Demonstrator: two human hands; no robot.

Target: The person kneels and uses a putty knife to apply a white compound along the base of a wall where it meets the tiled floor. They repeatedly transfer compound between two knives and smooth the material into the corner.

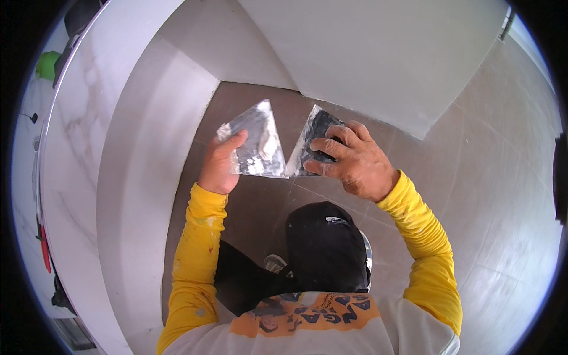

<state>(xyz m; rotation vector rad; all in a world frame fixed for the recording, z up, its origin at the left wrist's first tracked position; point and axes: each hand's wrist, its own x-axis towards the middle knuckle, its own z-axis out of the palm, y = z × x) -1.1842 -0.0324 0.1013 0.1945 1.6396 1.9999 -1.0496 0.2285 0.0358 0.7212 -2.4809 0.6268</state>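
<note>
In my left hand (222, 163) I grip a putty knife with a wide metal blade (255, 139), smeared with white filler; my thumb lies across its face. My right hand (358, 157) has its fingers spread over a second, dark putty knife (322, 127), whose long edge carries white paste. The lower corners of the two blades meet or nearly meet in front of me, while their upper ends stand apart. White residue also coats the fingers of my right hand. Both handles are hidden by my hands or not discernible.
A white wall (378, 53) rises ahead, and a low white wall (145, 118) runs along the left under a marble-look countertop (71, 130). Brown-grey tiles cover the floor (473, 171). A green object (47, 65) and a red-handled tool (45, 248) lie at the far left.
</note>
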